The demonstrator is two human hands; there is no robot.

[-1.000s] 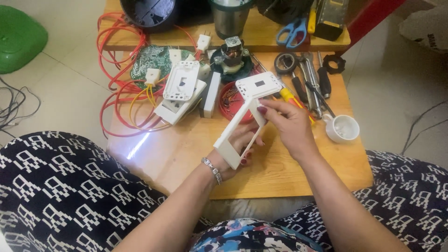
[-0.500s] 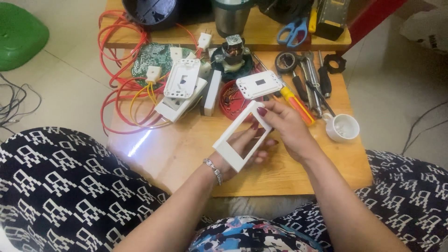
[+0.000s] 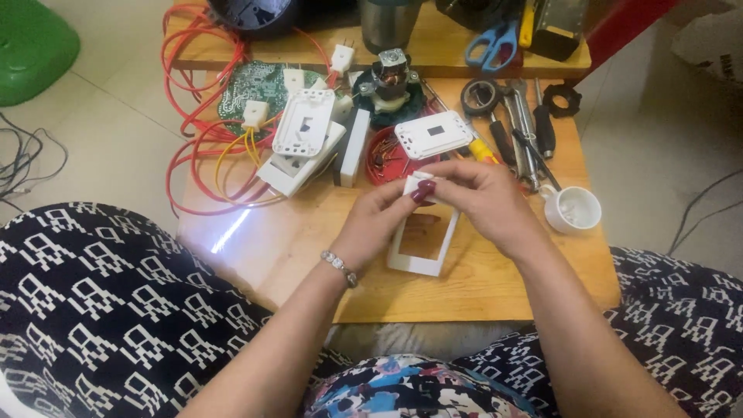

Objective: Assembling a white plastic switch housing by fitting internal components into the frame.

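White rectangular plastic frame [image 3: 422,246], red coiled wires [image 3: 193,139], green circuit board [image 3: 251,83], blue-handled scissors [image 3: 492,40], black-and-white patterned trousers [image 3: 93,302], pale wooden table [image 3: 309,248].

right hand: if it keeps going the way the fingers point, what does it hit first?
The right hand points left toward the left hand; both grip the white frame. Their fingertips already seem to meet at the frame's top edge, so it would probably press into the left hand's fingers first, though depth is unclear.

On the bench [image 3: 309,255], my hands [image 3: 433,209] hold the frame [image 3: 422,248]; the switch plate [image 3: 433,134] lies behind it, the cup [image 3: 576,209] to its right.
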